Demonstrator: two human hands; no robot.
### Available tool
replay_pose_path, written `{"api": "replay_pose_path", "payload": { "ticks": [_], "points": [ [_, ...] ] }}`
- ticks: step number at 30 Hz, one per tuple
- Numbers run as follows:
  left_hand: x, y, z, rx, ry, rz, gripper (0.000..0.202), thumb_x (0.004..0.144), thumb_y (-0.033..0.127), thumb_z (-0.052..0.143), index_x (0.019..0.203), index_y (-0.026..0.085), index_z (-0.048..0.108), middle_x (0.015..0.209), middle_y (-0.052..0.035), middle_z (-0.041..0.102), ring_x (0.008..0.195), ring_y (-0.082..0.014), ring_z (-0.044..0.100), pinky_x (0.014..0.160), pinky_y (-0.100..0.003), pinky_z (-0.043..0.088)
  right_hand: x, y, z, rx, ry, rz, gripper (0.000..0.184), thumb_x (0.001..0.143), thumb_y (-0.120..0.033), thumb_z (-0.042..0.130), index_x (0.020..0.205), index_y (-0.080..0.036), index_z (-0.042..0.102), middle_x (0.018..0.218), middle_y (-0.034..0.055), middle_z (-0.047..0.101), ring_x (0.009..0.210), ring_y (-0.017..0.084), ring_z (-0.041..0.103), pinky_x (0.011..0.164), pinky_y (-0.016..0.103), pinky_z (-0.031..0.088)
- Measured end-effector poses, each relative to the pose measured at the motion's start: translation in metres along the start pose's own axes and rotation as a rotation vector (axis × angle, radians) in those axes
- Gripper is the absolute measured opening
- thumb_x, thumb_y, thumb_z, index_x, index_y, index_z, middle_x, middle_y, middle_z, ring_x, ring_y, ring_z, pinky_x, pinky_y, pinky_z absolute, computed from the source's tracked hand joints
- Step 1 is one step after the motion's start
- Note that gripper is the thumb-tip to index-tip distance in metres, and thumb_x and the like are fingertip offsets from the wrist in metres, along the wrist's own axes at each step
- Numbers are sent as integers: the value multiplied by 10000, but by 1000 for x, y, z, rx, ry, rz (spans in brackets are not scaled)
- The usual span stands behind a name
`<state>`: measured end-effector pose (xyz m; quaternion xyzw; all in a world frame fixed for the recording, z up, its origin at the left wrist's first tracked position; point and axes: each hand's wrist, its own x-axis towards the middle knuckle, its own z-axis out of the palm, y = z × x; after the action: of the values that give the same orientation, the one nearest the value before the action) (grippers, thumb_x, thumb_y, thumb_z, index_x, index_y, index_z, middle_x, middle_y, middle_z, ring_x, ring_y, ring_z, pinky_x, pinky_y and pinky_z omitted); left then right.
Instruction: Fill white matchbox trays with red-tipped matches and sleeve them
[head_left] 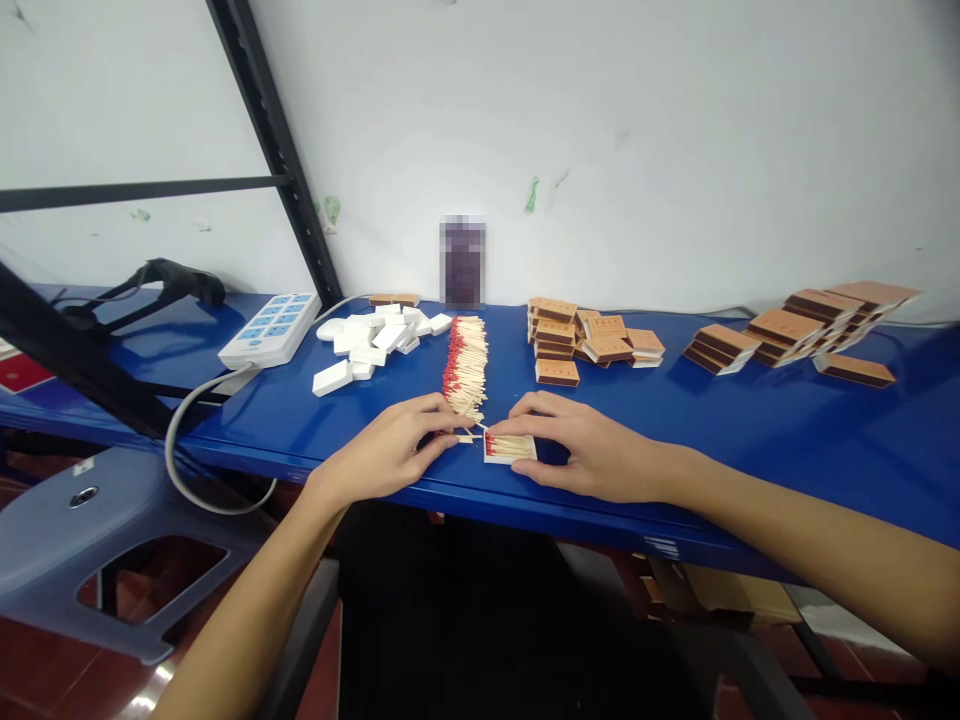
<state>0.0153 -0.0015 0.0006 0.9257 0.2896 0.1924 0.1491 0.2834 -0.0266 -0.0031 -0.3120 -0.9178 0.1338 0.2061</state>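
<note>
My left hand (390,450) rests on the blue table (750,430), its fingers pinched on a few loose matches (466,436) at the near end of a long row of red-tipped matches (466,365). My right hand (585,445) cups a small white tray of matches (510,447), thumb and fingers closed on its sides. The two hands sit close together near the table's front edge.
A pile of empty white trays (375,345) and a white power strip (270,328) with its cable lie at the left. Brown matchbox sleeves are stacked at the centre right (585,340) and far right (810,330). A grey plastic stool (82,540) stands at the lower left.
</note>
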Motion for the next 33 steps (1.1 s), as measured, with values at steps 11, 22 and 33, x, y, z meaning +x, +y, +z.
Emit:
{"api": "replay_pose_path", "payload": {
  "ticks": [11, 22, 33],
  "points": [
    [-2, 0, 1, -45, 94, -24, 195, 963, 235, 548, 1001, 229, 738, 996, -40, 671, 896, -163, 642, 811, -291, 504, -1, -1, -1, -8, 5, -12, 365, 941, -317, 566, 1291, -223, 614, 1127, 101, 610, 999, 226, 595, 883, 381, 513],
    [-2, 2, 0, -14, 100, -36, 101, 888, 149, 575, 895, 184, 670, 913, -13, 660, 758, -125, 578, 710, -259, 453, 0, -1, -2, -19, -15, 0, 352, 950, -325, 555, 1281, -219, 617, 1133, 99, 603, 1011, 225, 589, 889, 378, 505],
    [-4, 3, 1, -14, 115, -34, 114, 888, 193, 572, 962, 199, 658, 974, -27, 654, 843, -157, 595, 772, -293, 482, 7, -2, -4, -51, 97, 75, 383, 918, -375, 559, 1253, -195, 606, 1101, 111, 617, 991, 260, 574, 850, 424, 472]
  ]
}}
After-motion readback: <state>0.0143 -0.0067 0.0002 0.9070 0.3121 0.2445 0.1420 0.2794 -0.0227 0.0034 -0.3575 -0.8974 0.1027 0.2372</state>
